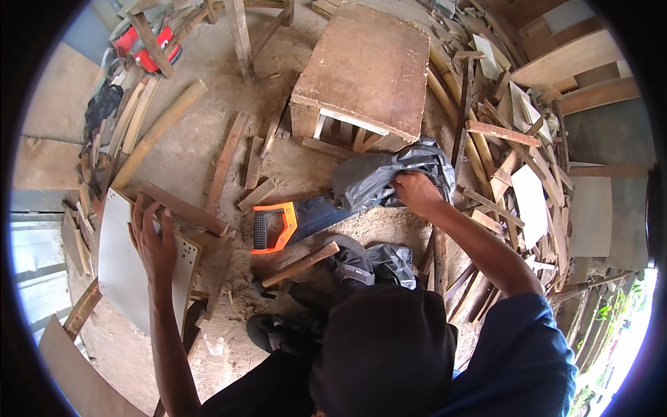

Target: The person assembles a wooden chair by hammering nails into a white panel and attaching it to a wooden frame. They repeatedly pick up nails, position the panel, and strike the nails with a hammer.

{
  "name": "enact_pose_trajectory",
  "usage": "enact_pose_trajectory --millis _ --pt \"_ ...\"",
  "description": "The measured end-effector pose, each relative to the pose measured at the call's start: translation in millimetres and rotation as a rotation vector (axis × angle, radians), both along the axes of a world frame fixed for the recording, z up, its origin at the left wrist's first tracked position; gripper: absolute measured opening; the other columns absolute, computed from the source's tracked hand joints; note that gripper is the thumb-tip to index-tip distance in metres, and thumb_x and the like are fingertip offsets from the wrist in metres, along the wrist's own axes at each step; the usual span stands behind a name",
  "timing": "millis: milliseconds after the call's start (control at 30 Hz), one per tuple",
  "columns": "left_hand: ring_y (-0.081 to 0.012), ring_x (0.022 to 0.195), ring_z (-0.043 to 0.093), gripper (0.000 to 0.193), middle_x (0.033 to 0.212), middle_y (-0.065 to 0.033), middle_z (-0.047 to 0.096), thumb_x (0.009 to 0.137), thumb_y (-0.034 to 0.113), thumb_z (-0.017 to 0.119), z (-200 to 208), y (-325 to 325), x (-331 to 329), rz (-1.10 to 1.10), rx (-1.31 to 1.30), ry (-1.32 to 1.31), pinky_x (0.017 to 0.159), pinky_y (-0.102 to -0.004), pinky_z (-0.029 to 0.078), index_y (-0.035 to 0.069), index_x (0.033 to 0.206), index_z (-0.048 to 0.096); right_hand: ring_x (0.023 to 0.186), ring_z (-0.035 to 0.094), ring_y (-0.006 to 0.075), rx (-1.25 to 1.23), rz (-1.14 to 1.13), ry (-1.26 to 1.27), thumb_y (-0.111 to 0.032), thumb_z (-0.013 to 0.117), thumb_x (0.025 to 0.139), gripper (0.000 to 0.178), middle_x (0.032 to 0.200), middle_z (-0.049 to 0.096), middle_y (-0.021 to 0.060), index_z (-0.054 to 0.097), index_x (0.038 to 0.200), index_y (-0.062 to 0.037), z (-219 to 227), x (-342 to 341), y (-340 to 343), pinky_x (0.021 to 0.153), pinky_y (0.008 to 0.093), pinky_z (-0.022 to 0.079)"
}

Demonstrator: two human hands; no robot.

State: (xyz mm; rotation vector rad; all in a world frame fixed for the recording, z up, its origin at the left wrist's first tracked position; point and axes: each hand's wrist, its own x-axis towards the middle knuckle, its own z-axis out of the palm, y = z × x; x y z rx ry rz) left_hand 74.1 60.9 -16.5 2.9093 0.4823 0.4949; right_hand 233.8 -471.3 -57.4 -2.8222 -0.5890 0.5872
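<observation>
My left hand lies with its fingers stretched out over the edge of a white panel that has small dark holes near its corner. To the right, my right hand is closed on a crumpled black plastic bag. A handsaw with an orange and black handle lies on the floor between my hands. The bag covers the far end of its blade. Just below the saw, a short wooden stick rests near my feet.
A brown wooden box stands ahead of me. Scrap wood and boards are piled along the right side. At the left lie a curved pole and more wood strips, with red containers farther back. Loose planks litter the dusty floor.
</observation>
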Motion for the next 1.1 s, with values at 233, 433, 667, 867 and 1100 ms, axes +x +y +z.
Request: enact_pose_trajectory --millis 233,433,667,867,1100 --pt "-0.0348 0.112 0.060 0.021 0.112 -0.0161 0.067 0.094 0.010 0.062 23.4 -59.5 -3.5 -0.323 -0.366 -0.157 0.104 -0.0473 0.043 0.003 0.114 0.066 0.078 0.069 0.0206 0.367 -0.085 0.362 -0.018 0.070 0.089 0.020 0.084 0.072 0.0116 0.073 0.096 -0.0002 83.3 -23.3 28.1 0.075 0.0352 0.054" --pt "-0.0290 0.104 0.067 0.020 0.106 -0.0177 0.071 0.092 0.009 0.065 58.7 -144.7 -33.7 -0.347 -1.018 0.128 0.091 -0.0385 0.051 0.001 0.110 0.071 0.074 0.067 0.0104 0.682 -0.045 0.980 -0.012 0.075 0.090 0.021 0.084 0.072 0.0068 0.071 0.102 0.0050 106.1 -41.2 118.7 0.068 0.0245 0.054" --pt "-0.0175 0.092 0.067 0.031 0.103 -0.0126 0.073 0.088 0.013 0.074 72.6 -126.8 -37.1 -0.273 -1.193 0.294 0.083 -0.0326 0.052 0.009 0.119 0.073 0.073 0.068 0.0136 0.731 0.131 1.124 -0.012 0.074 0.092 0.020 0.086 0.071 0.0093 0.070 0.101 0.0054 100.7 -43.3 215.6 0.067 0.0260 0.055" --pt "-0.0242 0.088 0.069 0.023 0.092 -0.0125 0.071 0.084 0.010 0.076 55.1 -115.8 -56.3 -0.247 -1.071 0.068 0.080 -0.0378 0.053 0.006 0.106 0.075 0.072 0.068 0.0132 0.720 0.106 1.038 -0.014 0.073 0.093 0.021 0.083 0.071 0.0081 0.067 0.101 0.0039 93.1 -57.7 245.0 0.067 0.0260 0.054" --pt "-0.0290 0.085 0.068 0.020 0.092 -0.0133 0.070 0.081 0.000 0.072 39.7 -86.5 -75.7 -0.261 -0.729 -0.199 0.082 -0.0374 0.055 0.004 0.101 0.072 0.071 0.068 0.0145 0.873 -0.021 0.957 -0.014 0.074 0.092 0.021 0.081 0.070 0.0101 0.063 0.103 0.0001 67.0 -76.6 249.6 0.065 0.0274 0.054"
